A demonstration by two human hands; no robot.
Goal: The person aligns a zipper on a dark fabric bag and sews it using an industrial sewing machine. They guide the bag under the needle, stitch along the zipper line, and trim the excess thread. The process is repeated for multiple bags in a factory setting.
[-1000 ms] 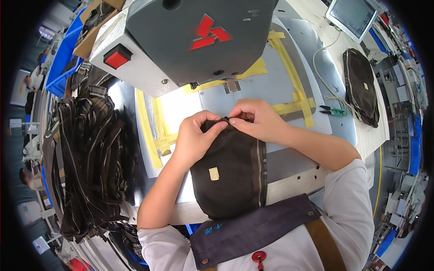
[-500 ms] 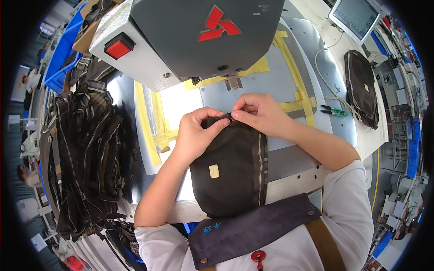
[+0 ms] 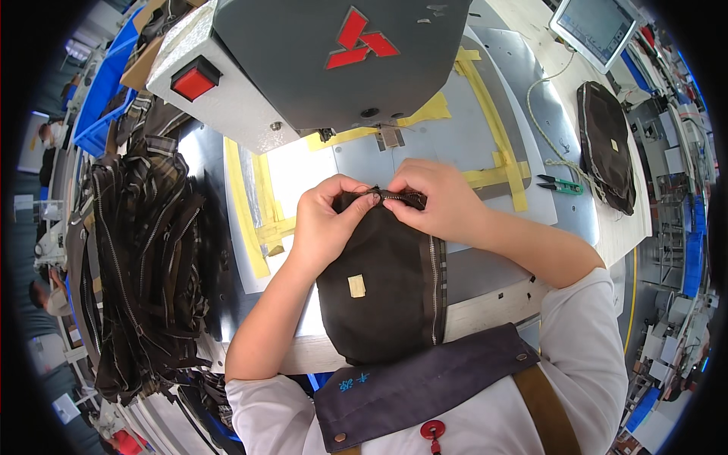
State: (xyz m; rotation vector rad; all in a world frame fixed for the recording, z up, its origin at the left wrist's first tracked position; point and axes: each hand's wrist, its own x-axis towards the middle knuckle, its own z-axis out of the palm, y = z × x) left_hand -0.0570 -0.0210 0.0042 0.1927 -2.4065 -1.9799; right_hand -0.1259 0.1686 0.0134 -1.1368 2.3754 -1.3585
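Dark-brown fabric pouch with silvery metal side zipper [image 3: 375, 296] spans the pale wooden table's front edge [image 3: 485, 313]; left hand [image 3: 326, 224] and right hand [image 3: 440, 199] pinch its top closely, where zipper teeth [image 3: 393, 198] newly show, seemingly easing access.

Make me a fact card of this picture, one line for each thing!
Left hand: pinches top edge of dark brown zippered cloth piece
Right hand: pinches the same edge
On the left: heap of dark zippered fabric
On the right: green-handled snips; dark rounded cloth piece with pale patch
Ahead: dark grey machine head, square red button
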